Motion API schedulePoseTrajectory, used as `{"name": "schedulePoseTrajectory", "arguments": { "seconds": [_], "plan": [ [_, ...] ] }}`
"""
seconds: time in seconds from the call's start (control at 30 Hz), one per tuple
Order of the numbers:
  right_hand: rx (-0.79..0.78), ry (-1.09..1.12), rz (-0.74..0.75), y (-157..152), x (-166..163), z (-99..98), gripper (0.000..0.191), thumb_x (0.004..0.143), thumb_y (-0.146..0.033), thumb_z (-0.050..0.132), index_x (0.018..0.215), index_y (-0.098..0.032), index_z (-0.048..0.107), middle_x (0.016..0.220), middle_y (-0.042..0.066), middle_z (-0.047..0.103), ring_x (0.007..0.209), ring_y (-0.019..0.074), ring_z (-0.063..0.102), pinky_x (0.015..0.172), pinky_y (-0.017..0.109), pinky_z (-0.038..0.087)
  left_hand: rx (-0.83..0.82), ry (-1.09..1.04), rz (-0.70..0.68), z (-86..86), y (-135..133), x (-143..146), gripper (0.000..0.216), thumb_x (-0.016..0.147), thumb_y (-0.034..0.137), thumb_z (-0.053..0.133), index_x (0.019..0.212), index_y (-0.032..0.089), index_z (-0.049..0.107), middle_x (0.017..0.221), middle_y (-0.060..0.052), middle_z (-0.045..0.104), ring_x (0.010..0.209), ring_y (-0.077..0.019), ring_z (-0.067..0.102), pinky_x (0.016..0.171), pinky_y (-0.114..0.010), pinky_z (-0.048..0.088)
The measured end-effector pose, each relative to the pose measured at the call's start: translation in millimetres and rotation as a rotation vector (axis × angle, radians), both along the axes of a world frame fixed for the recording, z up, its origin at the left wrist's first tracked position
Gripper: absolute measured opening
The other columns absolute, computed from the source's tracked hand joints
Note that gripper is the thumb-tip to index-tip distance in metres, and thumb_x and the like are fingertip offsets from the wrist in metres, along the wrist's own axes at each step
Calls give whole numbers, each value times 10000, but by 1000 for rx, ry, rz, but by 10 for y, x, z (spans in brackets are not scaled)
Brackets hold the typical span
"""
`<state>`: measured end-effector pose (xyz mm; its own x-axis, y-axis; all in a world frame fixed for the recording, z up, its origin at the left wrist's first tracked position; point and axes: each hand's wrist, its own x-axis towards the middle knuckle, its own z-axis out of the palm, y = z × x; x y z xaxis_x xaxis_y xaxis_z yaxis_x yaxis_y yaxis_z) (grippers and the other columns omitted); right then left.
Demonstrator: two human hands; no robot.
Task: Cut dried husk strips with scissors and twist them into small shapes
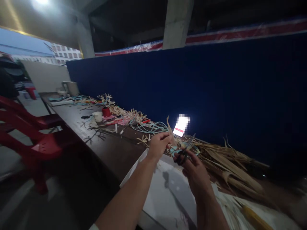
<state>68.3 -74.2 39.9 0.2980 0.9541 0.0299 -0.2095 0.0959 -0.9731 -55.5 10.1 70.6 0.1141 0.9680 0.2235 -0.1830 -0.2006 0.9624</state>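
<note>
My left hand (158,145) pinches a thin, pale strip of dried leaf (170,129), which points upward from the fingertips. Close beside it on the right, my right hand (192,164) grips a pair of dark-handled scissors (190,143), blades angled up and away from me. The blades stand a little right of the strip and do not appear to touch it. Below both hands lies a white tray or box lid (165,188) with shadows across it. Small pale and bluish scraps (177,148) lie just behind the fingers.
A lit phone (179,126) leans near the blue partition (216,80). Long dried leaves (230,159) spread to the right. Leftward on the table are blue cord (153,127), a red thread spool (106,111), a cup (97,116) and pale cut pieces. Red chairs (43,147) stand left.
</note>
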Motion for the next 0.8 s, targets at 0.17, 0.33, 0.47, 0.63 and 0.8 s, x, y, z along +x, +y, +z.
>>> {"name": "schedulePoseTrajectory", "arguments": {
  "seconds": [0.17, 0.33, 0.47, 0.63, 0.8],
  "plan": [
    [60, 77, -126, 40, 33, -43, 608, 642, -411, 706, 1205, -277, 518, 764, -16, 621, 589, 102, 537, 450, 174, 308, -1, 5, -101, -308, -41, 86, 310, 707, 357, 591, 909, 136, 671, 659, 11, 579, 494, -50, 445, 460, -170, 376],
    [-30, 16, -153, 87, 40, -107, 616, 566, -387, 761, 1130, -215, 584, 714, -22, 607, 556, 84, 484, 447, 164, 275, -4, 69, -124, -470, -101, 137, 304, 718, 371, 585, 886, 133, 673, 568, 28, 532, 445, -42, 362, 425, -167, 291],
    [-10, 27, -135, 138, 49, -166, 595, 498, -280, 799, 1054, -172, 615, 719, -7, 623, 576, 97, 506, 506, 193, 357, 52, 107, -134, -496, -156, 151, 267, 725, 344, 584, 856, 132, 679, 686, -5, 604, 517, -50, 422, 474, -161, 324],
    [35, 61, -260, 175, 118, -223, 506, 516, -264, 783, 988, -170, 627, 711, -17, 620, 571, 94, 523, 484, 180, 357, 11, 112, -129, -477, -118, 104, 293, 722, 343, 592, 901, 133, 691, 700, -19, 623, 529, -63, 461, 469, -163, 348],
    [82, 103, -452, 182, 157, -209, 482, 546, -286, 764, 994, -177, 624, 745, -20, 613, 555, 74, 509, 457, 163, 337, -12, 129, 48, -297, 34, -113, 306, 724, 314, 587, 953, 136, 684, 692, -15, 624, 524, -68, 490, 449, -163, 382]
  ]
}}
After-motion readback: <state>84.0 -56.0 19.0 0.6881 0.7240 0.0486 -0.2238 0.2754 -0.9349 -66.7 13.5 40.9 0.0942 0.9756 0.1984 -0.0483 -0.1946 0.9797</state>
